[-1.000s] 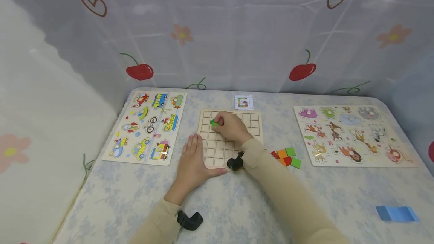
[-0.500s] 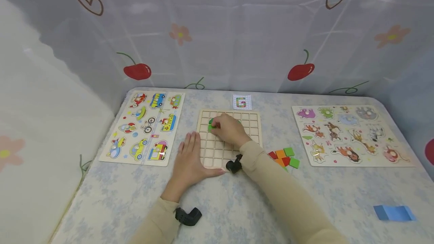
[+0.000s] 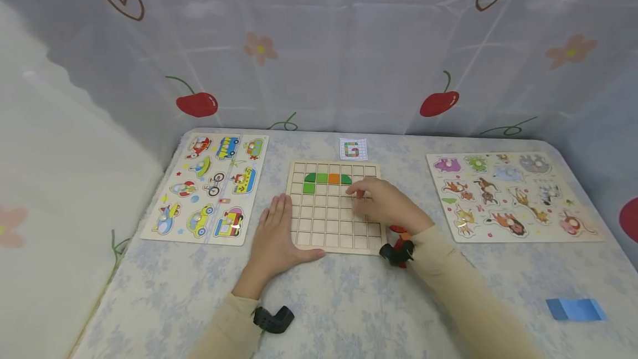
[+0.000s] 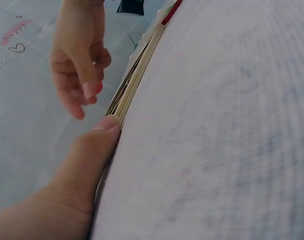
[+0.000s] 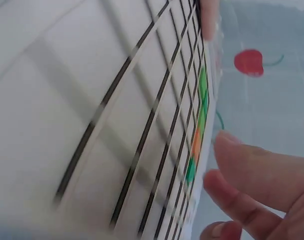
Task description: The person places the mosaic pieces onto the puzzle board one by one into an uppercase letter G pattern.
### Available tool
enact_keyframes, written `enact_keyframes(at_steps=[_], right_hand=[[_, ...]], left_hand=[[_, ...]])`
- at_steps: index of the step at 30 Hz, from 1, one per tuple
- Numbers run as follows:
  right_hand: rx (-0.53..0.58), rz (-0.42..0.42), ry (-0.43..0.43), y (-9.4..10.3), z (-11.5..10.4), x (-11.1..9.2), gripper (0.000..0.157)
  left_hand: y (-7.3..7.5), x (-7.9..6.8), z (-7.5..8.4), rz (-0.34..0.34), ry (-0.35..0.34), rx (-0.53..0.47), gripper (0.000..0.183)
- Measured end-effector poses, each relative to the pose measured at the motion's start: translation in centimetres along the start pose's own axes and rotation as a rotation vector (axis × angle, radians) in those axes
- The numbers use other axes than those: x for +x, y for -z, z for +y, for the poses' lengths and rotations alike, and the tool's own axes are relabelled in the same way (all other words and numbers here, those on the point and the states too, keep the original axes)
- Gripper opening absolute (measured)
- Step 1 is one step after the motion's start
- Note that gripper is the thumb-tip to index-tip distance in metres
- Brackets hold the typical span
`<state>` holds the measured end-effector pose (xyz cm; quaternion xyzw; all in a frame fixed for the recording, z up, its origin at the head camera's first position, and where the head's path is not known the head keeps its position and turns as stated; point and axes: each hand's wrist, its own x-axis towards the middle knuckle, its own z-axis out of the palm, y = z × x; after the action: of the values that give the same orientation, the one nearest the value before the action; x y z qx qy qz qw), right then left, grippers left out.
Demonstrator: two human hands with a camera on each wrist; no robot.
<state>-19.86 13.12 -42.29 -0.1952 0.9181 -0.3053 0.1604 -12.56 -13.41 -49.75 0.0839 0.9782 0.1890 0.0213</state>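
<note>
My left hand (image 3: pixel 273 240) lies flat along the left and near edges of a wooden grid board (image 3: pixel 319 245), fingers straight and thumb spread; its thumb touches the board's edge in the left wrist view. On the board, a top row holds a dark green rounded tile (image 3: pixel 310 177), a green square tile (image 3: pixel 323 178), an orange tile (image 3: pixel 334 179) and another dark green rounded tile (image 3: pixel 346 179). Another green square (image 3: pixel 309 188) sits below the row's left end. Over the board's right side, my right hand (image 3: pixel 381 203) holds a small red tile (image 4: pixel 98 88), mostly hidden by the fingers.
Loose red and orange tiles (image 3: pixel 397 229) lie right of the board, partly behind my right wrist. A pattern card (image 3: pixel 353 149) lies beyond it. A vehicle puzzle (image 3: pixel 206 190) is on the left, an animal puzzle (image 3: pixel 513 198) on the right, a blue stand (image 3: pixel 576 309) near right.
My right hand has left the green square on the board and moved right, uncovering the tile row. The left hand stays on the board's edge. The head view has shifted slightly.
</note>
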Motion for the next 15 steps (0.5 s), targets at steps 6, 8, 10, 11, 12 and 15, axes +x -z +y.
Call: enact_keyframes(at_steps=[6,8,10,11,12,15], right_hand=[[-0.077,-0.040,-0.066,2.3,4.0,-3.9,0.036],[-0.104,-0.050,-0.075,2.9,5.0,-4.9,0.035],[-0.110,-0.056,-0.096,3.3,5.8,-5.6,0.034],[-0.111,-0.058,-0.105,3.4,6.1,-5.9,0.034],[-0.114,-0.059,-0.113,3.5,6.3,-6.2,0.034],[-0.115,-0.054,-0.123,3.5,6.9,-6.6,0.033]], left_hand=[[0.1,-0.2,-0.1,-0.002,-0.013,-0.025,0.146],[0.1,-0.2,-0.1,-0.003,-0.016,-0.028,0.146],[0.2,-0.3,-0.1,0.002,-0.019,-0.030,0.145],[0.2,-0.3,-0.1,0.005,-0.022,-0.029,0.145],[0.2,-0.3,-0.1,0.012,-0.027,-0.029,0.145],[0.1,-0.3,-0.1,0.019,-0.032,-0.035,0.145]])
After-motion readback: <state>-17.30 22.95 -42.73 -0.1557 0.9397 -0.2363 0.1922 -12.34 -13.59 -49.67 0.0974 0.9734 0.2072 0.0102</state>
